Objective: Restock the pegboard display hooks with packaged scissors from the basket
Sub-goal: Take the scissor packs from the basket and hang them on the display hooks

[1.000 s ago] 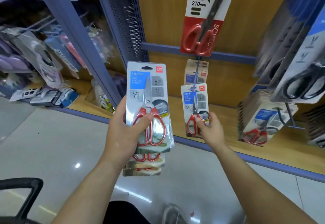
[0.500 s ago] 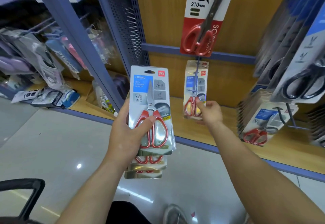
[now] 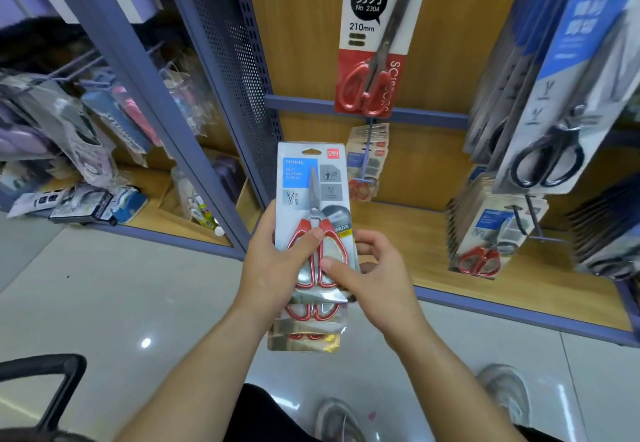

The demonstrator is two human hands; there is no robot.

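My left hand (image 3: pixel 277 265) grips a stack of packaged red-handled scissors (image 3: pixel 313 199), thumb across the top pack's handles. My right hand (image 3: pixel 372 275) pinches the lower right edge of the top pack, thumb on its front, fingers behind. Two more packs (image 3: pixel 308 332) show fanned below it. Behind them, packs of the same scissors (image 3: pixel 367 164) hang on a low blue hook (image 3: pixel 370 136) against the wooden back panel.
A large 210 mm red scissors pack (image 3: pixel 375 43) hangs above the hook. Black-handled scissors packs (image 3: pixel 554 112) and another row of red ones (image 3: pixel 491 230) hang at right. A perforated blue upright (image 3: pixel 239 70) stands left. A black basket handle (image 3: pixel 52 389) is at bottom left.
My right hand let go of the pack it put on the low hook and came back to the stack, taking hold of the top pack's edge. The view has tilted slightly.
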